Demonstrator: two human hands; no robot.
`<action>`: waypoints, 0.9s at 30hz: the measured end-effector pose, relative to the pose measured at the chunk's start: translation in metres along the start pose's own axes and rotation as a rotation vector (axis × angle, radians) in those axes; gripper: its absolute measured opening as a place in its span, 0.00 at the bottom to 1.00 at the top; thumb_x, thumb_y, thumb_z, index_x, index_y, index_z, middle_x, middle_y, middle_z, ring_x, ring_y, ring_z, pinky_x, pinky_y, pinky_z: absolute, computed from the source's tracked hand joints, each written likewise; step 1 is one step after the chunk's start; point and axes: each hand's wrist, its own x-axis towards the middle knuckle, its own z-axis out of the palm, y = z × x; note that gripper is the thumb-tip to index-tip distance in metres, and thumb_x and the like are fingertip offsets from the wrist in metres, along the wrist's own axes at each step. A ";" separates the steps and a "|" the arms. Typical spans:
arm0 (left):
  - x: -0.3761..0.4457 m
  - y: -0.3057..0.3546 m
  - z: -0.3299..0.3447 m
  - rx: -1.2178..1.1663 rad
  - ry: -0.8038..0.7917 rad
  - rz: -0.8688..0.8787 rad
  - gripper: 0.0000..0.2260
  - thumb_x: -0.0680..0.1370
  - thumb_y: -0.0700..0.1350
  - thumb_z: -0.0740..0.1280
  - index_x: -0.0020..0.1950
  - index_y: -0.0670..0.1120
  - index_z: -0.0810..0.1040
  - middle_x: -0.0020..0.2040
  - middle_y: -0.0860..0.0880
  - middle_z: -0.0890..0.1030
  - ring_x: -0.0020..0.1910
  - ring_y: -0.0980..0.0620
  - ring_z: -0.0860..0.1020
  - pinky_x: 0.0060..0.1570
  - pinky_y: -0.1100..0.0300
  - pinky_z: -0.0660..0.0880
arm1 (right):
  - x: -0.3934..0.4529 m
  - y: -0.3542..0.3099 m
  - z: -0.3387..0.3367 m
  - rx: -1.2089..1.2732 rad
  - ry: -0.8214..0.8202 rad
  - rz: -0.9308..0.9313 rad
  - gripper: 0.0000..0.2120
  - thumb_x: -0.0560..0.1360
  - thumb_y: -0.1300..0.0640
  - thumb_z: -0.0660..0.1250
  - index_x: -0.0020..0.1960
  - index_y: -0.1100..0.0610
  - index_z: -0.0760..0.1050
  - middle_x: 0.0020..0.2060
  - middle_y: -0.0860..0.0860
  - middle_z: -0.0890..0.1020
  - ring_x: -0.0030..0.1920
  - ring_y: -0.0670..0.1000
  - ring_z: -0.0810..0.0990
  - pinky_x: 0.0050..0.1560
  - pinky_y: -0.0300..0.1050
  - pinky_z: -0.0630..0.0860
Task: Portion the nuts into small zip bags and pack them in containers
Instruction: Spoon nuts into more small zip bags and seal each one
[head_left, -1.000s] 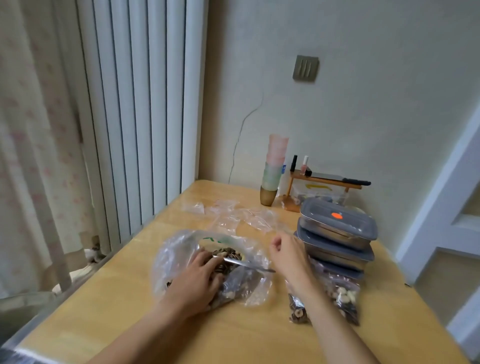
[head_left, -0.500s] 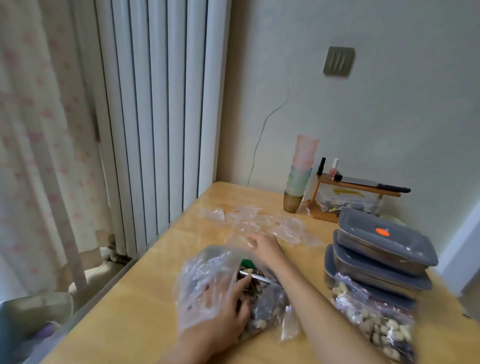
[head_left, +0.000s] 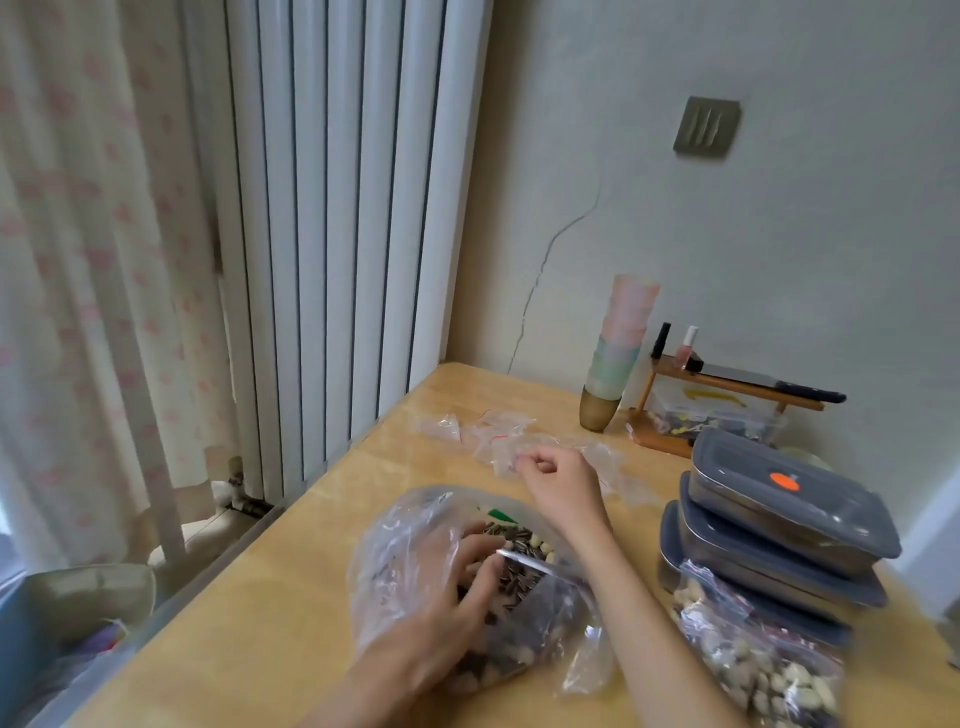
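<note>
Reaching for a fresh bag: the step in hand, judged from how the hands lie now.
Left hand (head_left: 457, 597): low and left of centre, fingers curled into the mouth of the big nut bag (head_left: 415, 561), gripping its film and pinning it to the desk (head_left: 249, 623).
Nuts (head_left: 511, 566): dark seeds and pale kernels, heaped inside that big bag, just under the left fingertips.
Right hand (head_left: 561, 488): further from the person than the left, arm crossing over the big bag's right edge, fingertips drawn together at the near edge of the empty zip bags (head_left: 498, 441); whether 1 is already pinched I cannot tell.
Key relation: the empty bags lie beyond the big bag, strewn in a band running left to right across the desk; the right hand is at them, the left well short.
Next move, as I judge it: draw 1 small bag back toward the open mouth.
Filled zip bag (head_left: 763, 670): near right, touching the foot of the stack.
Containers (head_left: 779, 525): 3 lidded, stacked at right.
</note>
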 end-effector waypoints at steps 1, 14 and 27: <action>-0.001 0.012 -0.005 -0.058 0.033 -0.008 0.14 0.81 0.64 0.59 0.60 0.62 0.79 0.62 0.75 0.71 0.66 0.65 0.72 0.62 0.67 0.72 | -0.005 -0.008 -0.008 0.031 -0.029 -0.012 0.12 0.79 0.52 0.69 0.44 0.58 0.85 0.41 0.50 0.87 0.47 0.52 0.82 0.50 0.46 0.77; 0.015 0.078 -0.027 -0.367 -0.045 -0.263 0.12 0.85 0.56 0.55 0.52 0.56 0.77 0.44 0.57 0.85 0.46 0.65 0.83 0.50 0.66 0.76 | -0.030 -0.042 -0.057 0.004 -0.976 -0.107 0.06 0.76 0.65 0.69 0.51 0.62 0.83 0.41 0.56 0.85 0.42 0.53 0.84 0.48 0.47 0.80; 0.000 0.057 -0.001 -0.419 -0.001 -0.474 0.29 0.81 0.69 0.48 0.66 0.54 0.78 0.57 0.47 0.85 0.61 0.50 0.81 0.69 0.48 0.72 | -0.046 -0.047 -0.032 0.206 -0.967 0.229 0.15 0.81 0.70 0.55 0.56 0.69 0.81 0.43 0.62 0.87 0.45 0.60 0.88 0.50 0.46 0.86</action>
